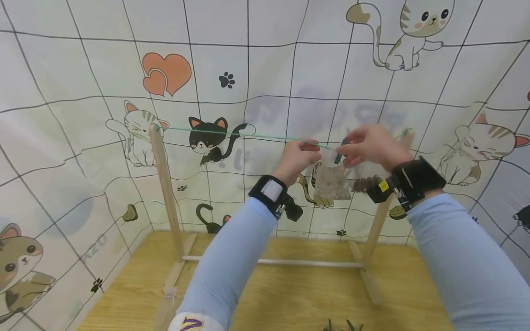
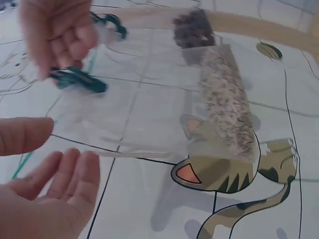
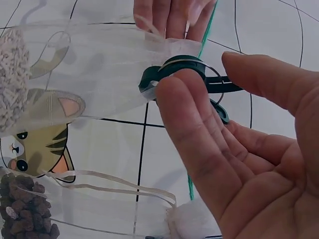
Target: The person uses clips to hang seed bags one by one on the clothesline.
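A clear bag (image 1: 332, 184) of pale, chip-like bits hangs from the green line, its contents gathered at the bottom. At its top edge is a dark green spring clip (image 3: 184, 74) with a metal ring. My right hand (image 1: 370, 147) holds this clip, thumb by one handle and fingers along the other side. My left hand (image 1: 296, 158) is at the bag's left upper edge; in the left wrist view its thumb and fingers (image 2: 82, 174) stand apart, fingertips right at the plastic. To the right hangs a second clear bag (image 3: 27, 206) of dark brown lumps, with another green clip (image 2: 114, 25).
The green line (image 1: 248, 135) runs between two wooden posts (image 1: 165, 184) joined low down by a pale rod (image 1: 306, 263). The frame stands on a wooden table (image 1: 290, 299). A clear packet (image 1: 169, 301) lies at front left, and dark prongs (image 1: 349, 325) show at the front edge.
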Demonstrator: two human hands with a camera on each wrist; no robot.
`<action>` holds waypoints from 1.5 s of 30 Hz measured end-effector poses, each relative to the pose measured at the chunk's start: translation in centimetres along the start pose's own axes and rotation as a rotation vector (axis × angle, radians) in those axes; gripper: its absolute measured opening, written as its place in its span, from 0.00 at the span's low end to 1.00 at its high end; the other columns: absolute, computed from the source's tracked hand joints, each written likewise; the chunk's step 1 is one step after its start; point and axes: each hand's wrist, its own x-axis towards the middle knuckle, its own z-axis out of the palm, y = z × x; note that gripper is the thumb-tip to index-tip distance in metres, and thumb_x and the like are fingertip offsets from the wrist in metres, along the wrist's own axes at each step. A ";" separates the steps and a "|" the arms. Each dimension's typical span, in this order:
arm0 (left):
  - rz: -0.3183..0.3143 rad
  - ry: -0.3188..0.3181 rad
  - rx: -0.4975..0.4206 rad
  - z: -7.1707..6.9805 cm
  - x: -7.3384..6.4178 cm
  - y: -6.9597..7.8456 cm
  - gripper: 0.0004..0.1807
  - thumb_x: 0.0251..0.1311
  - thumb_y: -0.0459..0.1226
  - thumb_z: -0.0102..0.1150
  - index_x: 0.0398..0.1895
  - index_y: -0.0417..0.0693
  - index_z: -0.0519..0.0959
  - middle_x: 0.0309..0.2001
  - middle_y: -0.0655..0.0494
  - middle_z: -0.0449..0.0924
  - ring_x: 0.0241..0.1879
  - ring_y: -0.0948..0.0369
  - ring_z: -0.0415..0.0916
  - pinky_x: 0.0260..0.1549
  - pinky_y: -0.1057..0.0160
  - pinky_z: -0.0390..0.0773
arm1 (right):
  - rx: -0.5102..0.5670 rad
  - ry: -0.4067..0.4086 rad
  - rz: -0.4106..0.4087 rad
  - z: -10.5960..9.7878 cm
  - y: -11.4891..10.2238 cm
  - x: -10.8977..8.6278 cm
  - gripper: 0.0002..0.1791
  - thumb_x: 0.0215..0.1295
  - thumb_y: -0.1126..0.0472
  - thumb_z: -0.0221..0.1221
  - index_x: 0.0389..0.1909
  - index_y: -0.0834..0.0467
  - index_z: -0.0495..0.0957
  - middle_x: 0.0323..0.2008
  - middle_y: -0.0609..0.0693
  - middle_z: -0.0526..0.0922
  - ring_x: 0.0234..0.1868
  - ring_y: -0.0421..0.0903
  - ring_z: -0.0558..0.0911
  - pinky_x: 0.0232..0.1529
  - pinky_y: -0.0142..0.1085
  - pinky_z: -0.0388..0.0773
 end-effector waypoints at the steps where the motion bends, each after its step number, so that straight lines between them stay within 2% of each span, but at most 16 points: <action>1: -0.016 0.003 -0.026 -0.4 -0.3 0.0 0.22 0.70 0.28 0.59 0.66 0.36 0.76 0.60 0.42 0.80 0.58 0.49 0.80 0.60 0.54 0.80 | -0.013 -0.005 -0.003 0.1 0.1 -0.1 0.39 0.72 0.52 0.65 0.72 0.72 0.62 0.46 0.64 0.88 0.40 0.54 0.90 0.66 0.67 0.67; 5: -0.079 0.018 -0.054 -2.2 -1.9 0.0 0.23 0.72 0.28 0.55 0.69 0.35 0.73 0.64 0.41 0.76 0.63 0.47 0.77 0.60 0.58 0.80 | -0.081 -0.018 -0.029 0.4 0.3 -0.4 0.36 0.72 0.54 0.65 0.70 0.73 0.64 0.48 0.67 0.86 0.37 0.52 0.90 0.59 0.60 0.78; 8: -0.085 0.014 0.032 -3.7 -3.6 -0.2 0.24 0.72 0.30 0.55 0.70 0.37 0.72 0.64 0.42 0.76 0.62 0.48 0.78 0.60 0.58 0.80 | -0.120 -0.027 -0.062 0.6 0.6 -0.9 0.36 0.72 0.55 0.64 0.70 0.74 0.65 0.48 0.67 0.85 0.36 0.52 0.89 0.48 0.51 0.86; 12: -0.039 0.018 0.178 -5.8 -6.1 -0.5 0.25 0.71 0.32 0.57 0.70 0.41 0.72 0.64 0.44 0.77 0.60 0.49 0.78 0.60 0.53 0.79 | -0.129 -0.024 -0.112 1.0 0.9 -1.9 0.33 0.73 0.56 0.64 0.69 0.72 0.66 0.48 0.66 0.86 0.36 0.51 0.89 0.42 0.46 0.87; 17: 0.004 0.031 0.315 -7.9 -9.5 -0.8 0.26 0.70 0.36 0.59 0.70 0.45 0.72 0.63 0.48 0.78 0.62 0.51 0.76 0.61 0.48 0.77 | -0.139 0.009 -0.211 1.4 1.8 -3.8 0.31 0.75 0.58 0.60 0.72 0.69 0.65 0.50 0.65 0.86 0.36 0.48 0.89 0.42 0.40 0.87; 18: 0.015 0.028 0.343 -8.2 -10.1 -0.9 0.26 0.70 0.36 0.59 0.70 0.45 0.72 0.63 0.48 0.78 0.63 0.52 0.76 0.62 0.48 0.76 | -0.136 0.022 -0.227 1.5 2.1 -4.3 0.31 0.76 0.59 0.59 0.72 0.69 0.65 0.50 0.65 0.86 0.36 0.47 0.89 0.44 0.41 0.86; 21: 0.052 0.021 0.426 -8.9 -12.0 -1.3 0.26 0.70 0.37 0.59 0.71 0.45 0.71 0.63 0.48 0.78 0.63 0.51 0.76 0.63 0.49 0.76 | -0.121 0.076 -0.266 2.0 3.1 -5.7 0.28 0.77 0.61 0.58 0.72 0.68 0.66 0.51 0.64 0.86 0.35 0.44 0.88 0.43 0.36 0.84; 24: 0.090 0.038 0.508 -9.7 -14.0 -1.7 0.27 0.69 0.37 0.60 0.71 0.44 0.71 0.64 0.47 0.78 0.62 0.50 0.76 0.62 0.50 0.77 | -0.109 0.177 -0.321 3.0 4.2 -7.4 0.25 0.75 0.63 0.60 0.69 0.66 0.72 0.50 0.63 0.86 0.36 0.35 0.87 0.41 0.32 0.83; 25: 0.100 0.051 0.532 -9.9 -14.7 -2.0 0.27 0.69 0.37 0.60 0.71 0.44 0.71 0.64 0.46 0.77 0.62 0.50 0.76 0.61 0.49 0.78 | -0.103 0.220 -0.342 3.5 4.6 -7.9 0.23 0.74 0.64 0.60 0.67 0.65 0.74 0.50 0.64 0.87 0.37 0.31 0.85 0.39 0.26 0.80; 28: 0.140 0.109 0.594 -10.7 -16.8 -3.0 0.28 0.69 0.36 0.62 0.71 0.42 0.71 0.65 0.44 0.76 0.62 0.48 0.76 0.59 0.47 0.79 | -0.098 0.351 -0.380 5.4 5.9 -9.7 0.21 0.73 0.64 0.62 0.65 0.63 0.77 0.51 0.63 0.86 0.43 0.19 0.77 0.41 0.17 0.75; 30: 0.170 0.153 0.646 -11.1 -18.2 -3.8 0.28 0.69 0.36 0.63 0.71 0.40 0.71 0.65 0.43 0.76 0.61 0.47 0.76 0.58 0.46 0.79 | -0.082 0.420 -0.382 6.9 6.7 -10.9 0.21 0.73 0.64 0.62 0.65 0.63 0.77 0.54 0.63 0.84 0.47 0.17 0.73 0.45 0.13 0.71; 31: 0.192 0.173 0.674 -11.3 -18.8 -4.3 0.28 0.69 0.36 0.63 0.71 0.39 0.71 0.65 0.42 0.76 0.60 0.46 0.76 0.57 0.45 0.79 | -0.078 0.454 -0.380 7.7 7.3 -11.4 0.21 0.73 0.64 0.62 0.65 0.63 0.78 0.56 0.63 0.83 0.48 0.17 0.72 0.46 0.12 0.70; 36: 0.261 0.255 0.812 -11.9 -21.8 -6.9 0.29 0.68 0.35 0.65 0.69 0.34 0.71 0.62 0.38 0.77 0.61 0.42 0.76 0.59 0.41 0.77 | -0.059 0.590 -0.341 12.1 10.0 -13.5 0.23 0.70 0.66 0.64 0.64 0.63 0.78 0.59 0.62 0.80 0.49 0.19 0.70 0.35 0.17 0.75; 41: 0.244 0.280 0.852 -12.2 -24.1 -10.0 0.29 0.67 0.35 0.67 0.68 0.35 0.71 0.62 0.37 0.76 0.62 0.40 0.74 0.59 0.39 0.76 | -0.026 0.670 -0.336 16.9 12.9 -14.8 0.23 0.64 0.71 0.67 0.60 0.66 0.79 0.57 0.63 0.80 0.50 0.17 0.68 0.39 0.13 0.72; 43: 0.231 0.287 0.863 -12.2 -24.6 -11.2 0.30 0.67 0.35 0.67 0.68 0.34 0.71 0.61 0.36 0.75 0.62 0.40 0.74 0.58 0.38 0.77 | -0.016 0.684 -0.336 18.7 14.0 -15.2 0.23 0.61 0.74 0.67 0.58 0.68 0.80 0.55 0.64 0.81 0.50 0.17 0.68 0.45 0.12 0.69; 45: 0.201 0.294 0.874 -12.1 -25.0 -12.3 0.30 0.67 0.36 0.67 0.69 0.34 0.70 0.62 0.35 0.74 0.62 0.39 0.73 0.57 0.37 0.77 | -0.005 0.682 -0.316 20.3 14.9 -15.6 0.23 0.60 0.74 0.68 0.57 0.68 0.80 0.54 0.63 0.82 0.51 0.18 0.69 0.45 0.12 0.69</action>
